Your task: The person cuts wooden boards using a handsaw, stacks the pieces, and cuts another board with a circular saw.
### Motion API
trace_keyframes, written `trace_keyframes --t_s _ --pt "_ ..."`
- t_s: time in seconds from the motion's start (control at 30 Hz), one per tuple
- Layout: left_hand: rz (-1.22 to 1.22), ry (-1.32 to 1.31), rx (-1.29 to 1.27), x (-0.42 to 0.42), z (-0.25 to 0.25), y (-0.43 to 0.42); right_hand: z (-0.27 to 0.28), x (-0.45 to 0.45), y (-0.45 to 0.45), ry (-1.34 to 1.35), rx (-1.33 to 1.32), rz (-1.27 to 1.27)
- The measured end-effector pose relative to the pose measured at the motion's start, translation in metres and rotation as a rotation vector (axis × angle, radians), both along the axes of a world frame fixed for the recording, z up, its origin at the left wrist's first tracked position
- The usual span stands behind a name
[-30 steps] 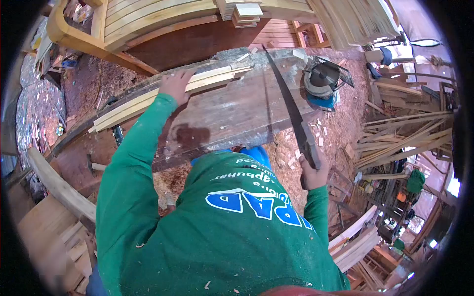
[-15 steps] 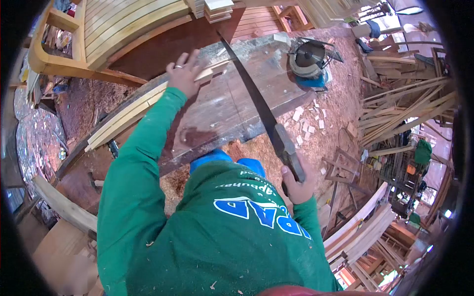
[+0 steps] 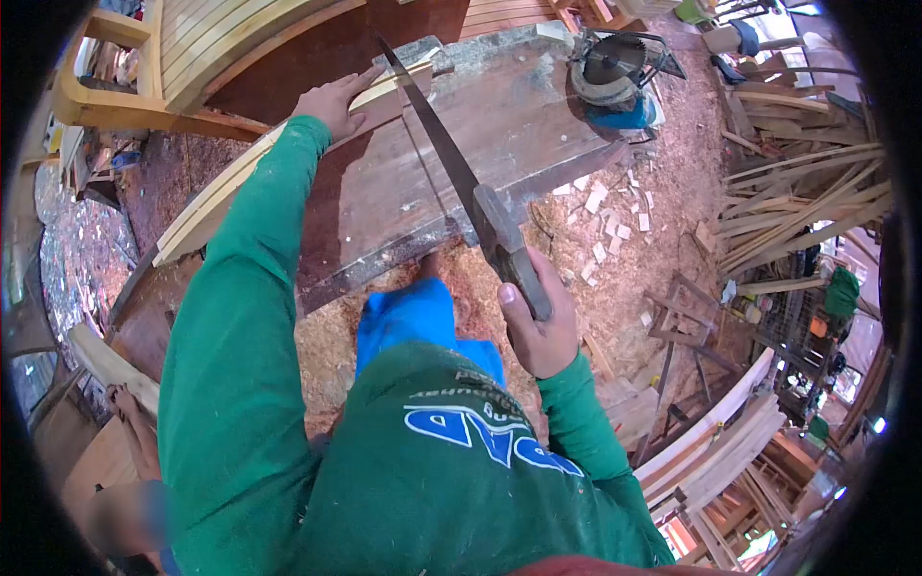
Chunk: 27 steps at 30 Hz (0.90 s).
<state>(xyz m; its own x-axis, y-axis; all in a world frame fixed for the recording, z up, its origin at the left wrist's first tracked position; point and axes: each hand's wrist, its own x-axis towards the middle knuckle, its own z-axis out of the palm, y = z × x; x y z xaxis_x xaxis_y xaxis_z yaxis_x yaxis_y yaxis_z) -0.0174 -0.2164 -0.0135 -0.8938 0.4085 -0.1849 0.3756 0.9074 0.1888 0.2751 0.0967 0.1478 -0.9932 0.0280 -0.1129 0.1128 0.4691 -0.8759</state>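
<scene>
My right hand (image 3: 544,322) is wrapped round the dark handle of a handsaw (image 3: 437,134). Its long blade slants up and left, and the far end crosses over the pale wooden strips (image 3: 389,88) at the bench's far edge. Left of the blade, my left hand (image 3: 331,104) lies over these strips and grips them, fingers on the far side and thumb on the near side. The strips run from beside the blade down to the lower left. I cannot tell whether the teeth touch the wood.
A circular saw (image 3: 615,72) with its blade exposed rests on the right end of the wooden bench (image 3: 384,197). Offcuts (image 3: 615,226) and shavings litter the floor. A slatted wooden piece (image 3: 125,106) stands behind, lumber (image 3: 807,216) is piled right, and another person (image 3: 134,499) is at lower left.
My left hand has come down from a raised, spread pose and closed on the strips, farther left. My right hand has brought the saw leftward and up, with its blade now across the strips.
</scene>
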Motion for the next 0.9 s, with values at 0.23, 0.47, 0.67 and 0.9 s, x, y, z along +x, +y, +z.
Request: trace_keyframes --t_s 0.23,0.47,0.67,0.9 --pt "0.039 -0.033 0.022 0.008 0.002 0.003 0.035 0.029 0.004 -0.152 -0.040 -0.001" --pt "0.051 0.020 0.074 0.002 0.004 0.004 0.041 0.072 0.031 -0.132 0.096 0.026" --pt "0.040 0.042 0.043 -0.001 -0.007 -0.001 -0.024 -0.042 -0.023 0.044 -0.012 -0.004" --pt "0.031 0.019 0.028 0.001 0.004 0.003 -0.031 -0.014 -0.004 0.022 -0.017 0.005"
